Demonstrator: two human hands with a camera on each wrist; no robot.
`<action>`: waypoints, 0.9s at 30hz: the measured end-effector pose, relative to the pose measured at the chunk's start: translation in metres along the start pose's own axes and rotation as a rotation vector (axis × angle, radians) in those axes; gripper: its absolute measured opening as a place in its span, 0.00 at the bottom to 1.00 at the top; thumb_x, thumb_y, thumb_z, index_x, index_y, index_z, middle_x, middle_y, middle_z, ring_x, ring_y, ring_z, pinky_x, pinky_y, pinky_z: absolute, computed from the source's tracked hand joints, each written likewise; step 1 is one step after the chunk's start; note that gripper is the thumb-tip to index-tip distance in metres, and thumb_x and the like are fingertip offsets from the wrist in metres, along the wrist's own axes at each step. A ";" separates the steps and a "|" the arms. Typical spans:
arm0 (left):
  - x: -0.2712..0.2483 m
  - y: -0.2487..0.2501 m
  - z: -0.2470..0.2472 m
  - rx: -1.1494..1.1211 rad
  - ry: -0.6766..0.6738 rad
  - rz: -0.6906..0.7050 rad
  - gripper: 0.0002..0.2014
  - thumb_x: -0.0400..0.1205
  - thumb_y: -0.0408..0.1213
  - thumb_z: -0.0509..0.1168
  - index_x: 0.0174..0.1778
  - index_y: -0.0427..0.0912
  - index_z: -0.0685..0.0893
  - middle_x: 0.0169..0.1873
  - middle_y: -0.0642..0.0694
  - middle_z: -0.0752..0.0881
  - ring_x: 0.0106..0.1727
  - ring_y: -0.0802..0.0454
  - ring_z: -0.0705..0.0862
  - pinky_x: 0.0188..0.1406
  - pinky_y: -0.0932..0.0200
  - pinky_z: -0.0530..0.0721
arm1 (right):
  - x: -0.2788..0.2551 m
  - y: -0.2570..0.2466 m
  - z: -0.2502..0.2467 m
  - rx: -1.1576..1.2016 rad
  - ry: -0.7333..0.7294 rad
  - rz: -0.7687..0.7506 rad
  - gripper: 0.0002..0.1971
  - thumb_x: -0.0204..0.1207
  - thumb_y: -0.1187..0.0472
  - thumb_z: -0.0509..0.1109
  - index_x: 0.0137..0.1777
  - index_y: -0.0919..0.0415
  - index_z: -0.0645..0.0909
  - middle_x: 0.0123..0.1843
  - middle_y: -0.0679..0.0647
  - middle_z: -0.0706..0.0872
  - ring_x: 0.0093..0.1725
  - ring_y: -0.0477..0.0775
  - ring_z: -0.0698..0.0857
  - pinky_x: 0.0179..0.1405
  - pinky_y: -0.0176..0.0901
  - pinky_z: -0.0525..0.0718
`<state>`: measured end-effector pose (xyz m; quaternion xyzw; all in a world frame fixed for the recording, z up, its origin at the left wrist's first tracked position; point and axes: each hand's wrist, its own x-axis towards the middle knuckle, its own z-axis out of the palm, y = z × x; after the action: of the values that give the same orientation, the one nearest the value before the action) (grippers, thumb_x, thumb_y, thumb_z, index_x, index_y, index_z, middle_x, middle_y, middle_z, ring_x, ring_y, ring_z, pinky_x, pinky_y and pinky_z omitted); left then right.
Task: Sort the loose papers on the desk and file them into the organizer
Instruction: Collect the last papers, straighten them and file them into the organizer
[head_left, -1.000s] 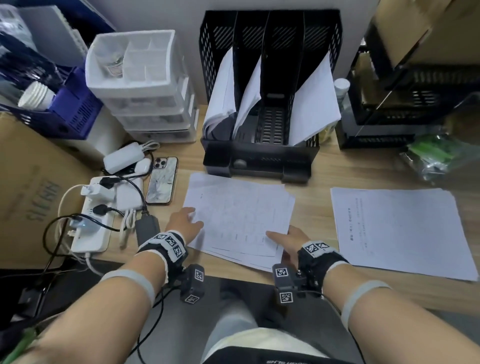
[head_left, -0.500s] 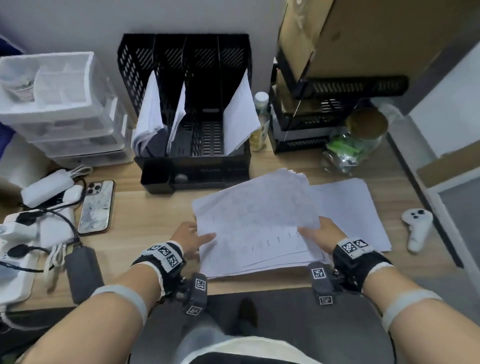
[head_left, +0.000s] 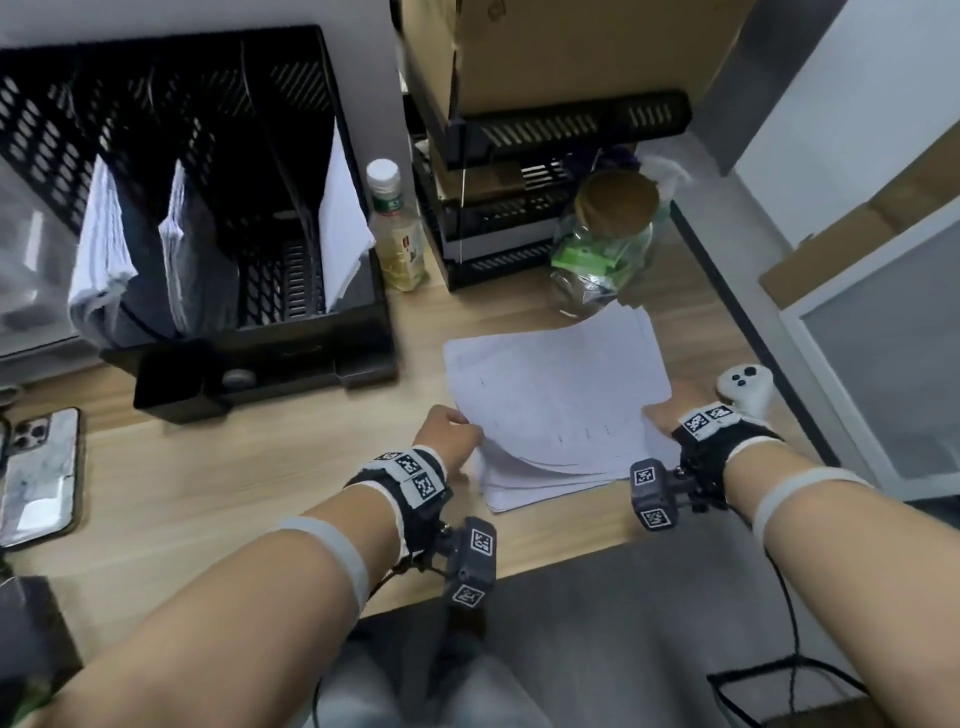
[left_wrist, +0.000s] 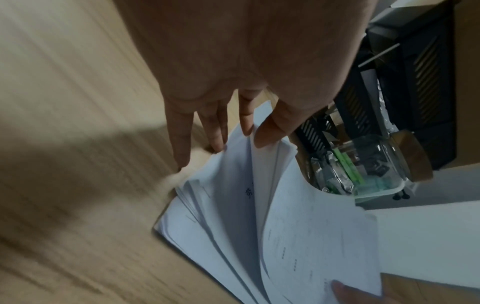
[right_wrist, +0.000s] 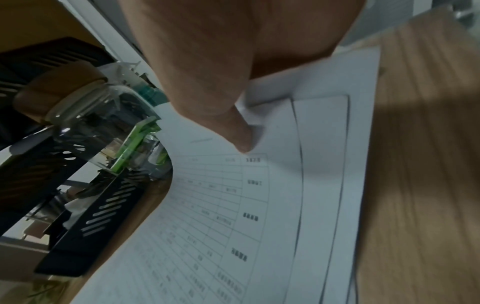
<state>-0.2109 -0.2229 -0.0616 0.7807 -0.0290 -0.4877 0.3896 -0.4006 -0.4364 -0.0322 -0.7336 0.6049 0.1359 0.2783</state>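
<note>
A stack of white printed papers (head_left: 556, 400) lies on the wooden desk (head_left: 234, 478), right of the black mesh organizer (head_left: 249, 358). My left hand (head_left: 449, 434) pinches the upper sheets at the stack's left edge, thumb on top (left_wrist: 255, 135), lifting them off the lower sheets (left_wrist: 207, 205). At the right edge my right hand (head_left: 662, 418) grips the top sheets, its thumb (right_wrist: 244, 144) pressing a form with a table (right_wrist: 233, 205); its fingers are hidden beneath. White sheets (head_left: 101, 260) stand in the organizer's left slots and more (head_left: 340, 228) in its right slot.
A bottle of yellowish liquid (head_left: 397, 234) and a glass jar with a wooden lid (head_left: 602, 244) stand just behind the papers. Black stacked trays (head_left: 545, 182) sit at the back, a white controller (head_left: 745, 389) right of my right hand, a phone (head_left: 39, 478) far left.
Both hands carried the stack from in front of the organizer to the right, onto the second pile of sheets. The view swung right with it.
</note>
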 end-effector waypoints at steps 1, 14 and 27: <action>0.000 -0.001 -0.001 -0.030 -0.006 -0.037 0.16 0.73 0.33 0.65 0.56 0.44 0.76 0.50 0.39 0.80 0.50 0.40 0.79 0.54 0.37 0.90 | 0.003 0.001 0.002 0.029 0.012 -0.003 0.13 0.75 0.61 0.67 0.58 0.65 0.81 0.52 0.64 0.89 0.43 0.64 0.85 0.38 0.43 0.79; -0.007 -0.050 -0.101 -0.054 0.260 -0.028 0.22 0.78 0.38 0.73 0.68 0.39 0.80 0.62 0.35 0.86 0.49 0.39 0.84 0.48 0.46 0.85 | -0.027 0.012 0.083 0.655 -0.335 -0.010 0.22 0.78 0.65 0.69 0.73 0.56 0.77 0.64 0.53 0.86 0.57 0.60 0.86 0.50 0.54 0.87; -0.072 -0.104 -0.121 -0.601 0.010 0.023 0.23 0.72 0.38 0.80 0.63 0.43 0.85 0.61 0.37 0.91 0.65 0.33 0.88 0.68 0.35 0.84 | -0.139 -0.049 0.152 0.847 -0.714 -0.014 0.08 0.81 0.79 0.61 0.55 0.72 0.78 0.25 0.51 0.88 0.24 0.43 0.87 0.18 0.31 0.80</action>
<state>-0.1887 -0.0499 -0.0480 0.6323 0.1097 -0.4662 0.6089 -0.3648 -0.2312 -0.0688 -0.4698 0.4700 0.1190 0.7377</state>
